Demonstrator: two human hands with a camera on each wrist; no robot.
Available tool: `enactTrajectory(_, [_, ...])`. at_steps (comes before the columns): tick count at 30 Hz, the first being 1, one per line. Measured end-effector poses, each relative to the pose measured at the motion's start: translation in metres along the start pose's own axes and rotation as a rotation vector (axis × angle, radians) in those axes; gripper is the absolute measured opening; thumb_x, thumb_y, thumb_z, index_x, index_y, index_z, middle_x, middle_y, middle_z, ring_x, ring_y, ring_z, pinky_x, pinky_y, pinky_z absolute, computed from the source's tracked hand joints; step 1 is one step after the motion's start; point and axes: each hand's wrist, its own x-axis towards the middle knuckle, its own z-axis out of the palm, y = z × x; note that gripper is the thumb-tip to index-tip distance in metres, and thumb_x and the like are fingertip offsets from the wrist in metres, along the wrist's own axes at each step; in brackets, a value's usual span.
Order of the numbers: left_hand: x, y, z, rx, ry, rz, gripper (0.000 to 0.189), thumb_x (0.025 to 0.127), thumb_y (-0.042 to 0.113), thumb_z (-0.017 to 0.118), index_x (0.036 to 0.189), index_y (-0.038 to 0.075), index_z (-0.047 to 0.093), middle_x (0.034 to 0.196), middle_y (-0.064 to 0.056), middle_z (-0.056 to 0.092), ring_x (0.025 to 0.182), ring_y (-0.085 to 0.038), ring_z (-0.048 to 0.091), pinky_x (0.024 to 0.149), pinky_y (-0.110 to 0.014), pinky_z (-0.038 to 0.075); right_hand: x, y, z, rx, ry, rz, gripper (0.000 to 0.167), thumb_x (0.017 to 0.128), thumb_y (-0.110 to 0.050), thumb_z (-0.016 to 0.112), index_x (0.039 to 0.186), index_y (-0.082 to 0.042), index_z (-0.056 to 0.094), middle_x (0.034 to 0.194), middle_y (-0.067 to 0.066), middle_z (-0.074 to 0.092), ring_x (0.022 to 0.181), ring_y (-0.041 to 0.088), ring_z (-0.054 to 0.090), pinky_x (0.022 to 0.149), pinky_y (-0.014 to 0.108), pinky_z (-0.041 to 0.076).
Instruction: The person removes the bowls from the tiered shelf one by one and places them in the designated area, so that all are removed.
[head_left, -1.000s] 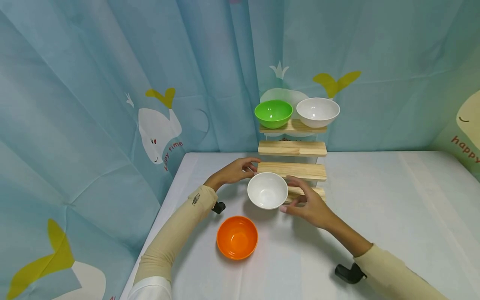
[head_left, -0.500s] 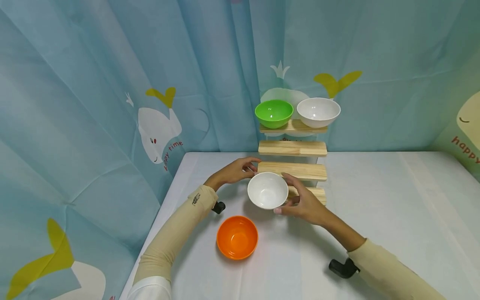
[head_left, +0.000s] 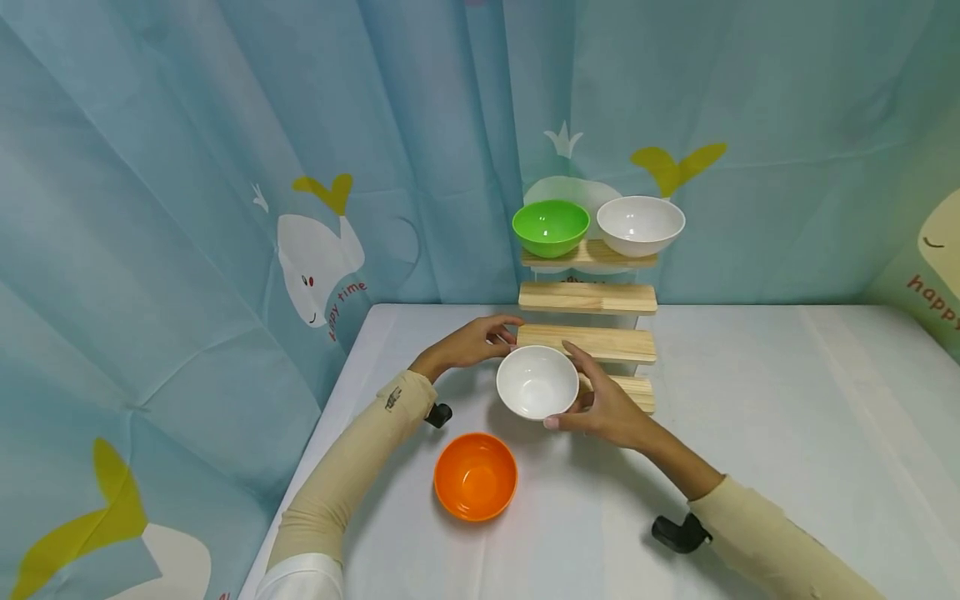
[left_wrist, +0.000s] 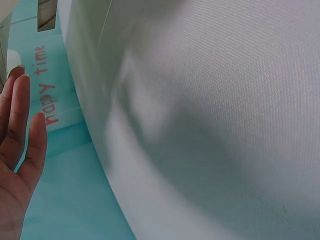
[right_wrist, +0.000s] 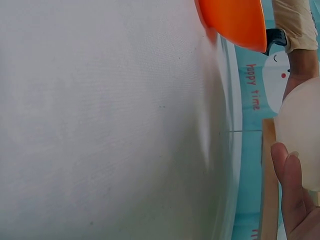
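Note:
A white bowl [head_left: 537, 383] sits at the left end of the lowest board [head_left: 633, 390] of a stepped wooden rack, partly overhanging it. My right hand [head_left: 611, 408] grips its right side, thumb at the near rim and fingers round the back. In the right wrist view, fingertips [right_wrist: 292, 162] lie against the bowl's outer wall. My left hand [head_left: 471, 340] is at the bowl's far left, thumb by the rim and fingers near the third board [head_left: 592, 342]. The left wrist view shows its fingers [left_wrist: 20, 110] fairly straight, with the thumb hidden.
An orange bowl [head_left: 476, 477] stands on the white-covered table [head_left: 757, 433] in front of the rack. On the top board [head_left: 592, 252] are a green bowl [head_left: 551, 227] and another white bowl [head_left: 641, 225]. A blue printed curtain [head_left: 435, 167] hangs behind.
My right hand has moved left and closed in round the white bowl's right side. The bowl and my left hand have stayed almost in place.

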Motion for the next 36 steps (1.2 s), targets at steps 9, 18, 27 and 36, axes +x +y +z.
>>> enactTrajectory(9, [0.001, -0.001, -0.001, -0.003, -0.001, 0.003, 0.05, 0.1, 0.015, 0.063, 0.149, 0.013, 0.049, 0.121, -0.011, 0.066, 0.112, -0.022, 0.064, 0.098, -0.034, 0.052, 0.004, 0.001, 0.004, -0.041, 0.006, 0.005, 0.121, 0.073, -0.023, 0.092, 0.162, -0.019, 0.011, 0.16, 0.024, 0.024, 0.077, 0.026, 0.069, 0.061, 0.037, 0.058])
enactTrajectory(18, [0.001, 0.0, -0.001, 0.012, -0.003, -0.003, 0.051, 0.101, 0.015, 0.062, 0.149, 0.013, 0.048, 0.123, -0.012, 0.066, 0.112, -0.023, 0.064, 0.097, -0.033, 0.052, 0.009, 0.002, 0.009, -0.119, 0.052, -0.011, 0.127, 0.067, -0.029, 0.095, 0.163, -0.017, 0.012, 0.158, 0.021, 0.031, 0.122, 0.04, 0.055, 0.093, 0.046, 0.054])
enactTrajectory(27, [0.0, 0.0, -0.001, 0.006, -0.007, -0.008, 0.05, 0.101, 0.015, 0.061, 0.149, 0.014, 0.048, 0.123, -0.011, 0.066, 0.111, -0.022, 0.063, 0.096, -0.033, 0.052, 0.011, 0.002, 0.011, -0.152, 0.065, -0.004, 0.126, 0.067, -0.029, 0.096, 0.162, -0.016, 0.014, 0.155, 0.023, 0.035, 0.123, 0.042, 0.054, 0.091, 0.049, 0.056])
enactTrajectory(36, [-0.001, 0.003, -0.001, 0.006, -0.004, -0.009, 0.05, 0.101, 0.015, 0.061, 0.149, 0.013, 0.047, 0.123, -0.011, 0.066, 0.113, -0.023, 0.063, 0.097, -0.033, 0.052, 0.011, 0.0, 0.012, -0.149, 0.066, -0.008, 0.125, 0.066, -0.027, 0.096, 0.162, -0.015, 0.016, 0.153, 0.024, 0.036, 0.122, 0.043, 0.054, 0.091, 0.052, 0.056])
